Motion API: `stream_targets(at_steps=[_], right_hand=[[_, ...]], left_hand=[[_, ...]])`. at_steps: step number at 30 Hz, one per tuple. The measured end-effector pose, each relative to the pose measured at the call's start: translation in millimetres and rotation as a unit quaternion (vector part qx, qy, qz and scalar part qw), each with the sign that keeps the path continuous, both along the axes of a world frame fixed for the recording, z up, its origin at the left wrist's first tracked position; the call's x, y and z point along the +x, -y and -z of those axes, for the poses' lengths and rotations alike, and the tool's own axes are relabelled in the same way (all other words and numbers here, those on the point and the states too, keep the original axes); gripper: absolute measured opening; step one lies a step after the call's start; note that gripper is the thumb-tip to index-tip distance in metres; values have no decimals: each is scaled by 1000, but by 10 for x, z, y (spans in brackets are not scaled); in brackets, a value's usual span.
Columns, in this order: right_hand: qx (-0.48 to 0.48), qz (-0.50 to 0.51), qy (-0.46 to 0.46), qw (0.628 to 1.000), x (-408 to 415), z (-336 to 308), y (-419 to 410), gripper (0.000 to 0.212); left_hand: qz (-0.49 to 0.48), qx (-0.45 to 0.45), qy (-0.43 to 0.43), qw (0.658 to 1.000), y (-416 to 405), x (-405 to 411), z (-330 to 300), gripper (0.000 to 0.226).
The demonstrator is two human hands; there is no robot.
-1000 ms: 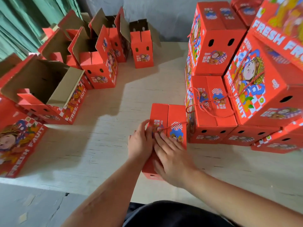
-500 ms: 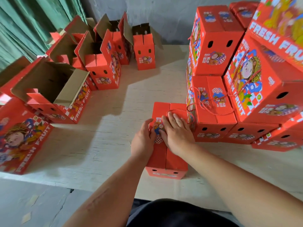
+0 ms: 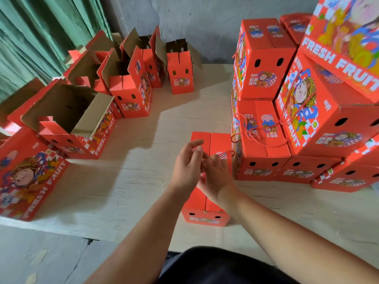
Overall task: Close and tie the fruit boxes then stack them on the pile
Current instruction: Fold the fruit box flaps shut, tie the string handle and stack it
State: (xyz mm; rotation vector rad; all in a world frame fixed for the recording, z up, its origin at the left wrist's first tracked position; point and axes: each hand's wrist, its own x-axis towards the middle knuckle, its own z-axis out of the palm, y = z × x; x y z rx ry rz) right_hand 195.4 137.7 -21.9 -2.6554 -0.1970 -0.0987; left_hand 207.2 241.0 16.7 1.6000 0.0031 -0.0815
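A closed red fruit box [image 3: 207, 203] lies on the table [image 3: 127, 191] just beside the pile [image 3: 287, 124]. Both hands work its thin red cord [image 3: 230, 153] above the lid: left hand [image 3: 187, 168] loosely spread, right hand [image 3: 216, 177] seemingly pinching cord, though I cannot tell. The cardboard looks stiff and light, best lifted by its sides.

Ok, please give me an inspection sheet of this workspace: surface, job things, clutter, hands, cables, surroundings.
Surface: pale wooden table.
Job's things: closed box under both hands, red cord on its top; tied pile at right; open boxes at left.
Clutter: nothing seen.
Hands: left hand and right hand together over the box; grip on cord unclear.
Cables: nothing seen.
Surroundings: green curtain, grey wall.
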Motion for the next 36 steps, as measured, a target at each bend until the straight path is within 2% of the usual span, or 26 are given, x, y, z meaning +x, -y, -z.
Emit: stream_targets(at_steps=[1, 2, 4, 5, 7, 10, 11, 12, 13, 14, 16, 17, 18, 19, 21, 23, 25, 26, 28, 31, 33, 36], right_hand=[[-51, -4, -1, 999, 10, -40, 18, 41], [-60, -18, 1, 998, 6, -70, 32, 37], [-14, -59, 3, 998, -83, -106, 49, 31], [-11, -80, 1, 997, -141, -109, 55, 32], [-65, -116, -25, 991, -181, -76, 85, 41], [-101, -118, -73, 985, -196, -115, 102, 47], [-63, -102, -107, 987, -201, -141, 120, 50], [31, -72, -162, 984, -197, -173, 150, 51], [165, -25, -234, 958, -178, -231, 188, 50], [309, 31, -299, 902, -136, -293, 248, 47], [543, 121, -356, 751, -49, -489, 354, 34], [628, 138, -357, 678, -20, -610, 380, 30], [678, 132, -354, 631, 12, -714, 391, 29], [699, 109, -355, 611, 37, -819, 379, 30], [711, 37, -345, 611, 72, -972, 285, 25], [733, 7, -320, 600, 122, -1059, 193, 32], [722, 33, -280, 632, 204, -1068, 168, 35], [713, 50, -264, 647, 243, -1071, 181, 37], [697, 62, -255, 667, 309, -1143, 234, 41], [602, 37, -234, 763, 425, -1484, 331, 43], [573, -34, -240, 783, 531, -1856, 391, 48], [538, -173, -261, 782, 700, -2468, 507, 42]], left_hand=[[13, -11, 6, 1000, 29, 3, -115, 24], [23, -19, 15, 999, 55, 9, -220, 23], [36, -29, 26, 999, 100, 9, -404, 23], [39, -37, 19, 998, 114, 4, -470, 25], [39, -62, -6, 997, 114, -3, -547, 30], [10, -128, -43, 991, 48, -6, -623, 33], [1, -146, -51, 988, 20, -4, -655, 34], [-2, -151, -56, 987, -9, -1, -688, 34], [2, -145, -58, 988, -36, -1, -715, 34], [11, -132, -57, 990, -57, -2, -737, 34], [30, -81, -43, 995, -88, -21, -761, 34], [39, -50, -34, 997, -91, -37, -759, 34], [54, -25, -30, 998, -81, -62, -759, 36], [75, -11, -32, 997, -51, -100, -772, 42], [115, 76, -14, 990, 43, -171, -818, 61], [102, 244, 57, 963, 140, -226, -934, 76], [47, 355, 120, 926, 145, -232, -1078, 78], [21, 378, 149, 913, 123, -222, -1154, 76], [-31, 345, 228, 910, -6, -192, -1335, 70], [-82, 178, 266, 944, -273, -4, -1500, 46], [-106, 64, 208, 970, -360, 148, -1389, 28], [-80, -11, -13, 997, -379, 262, -989, 24]])
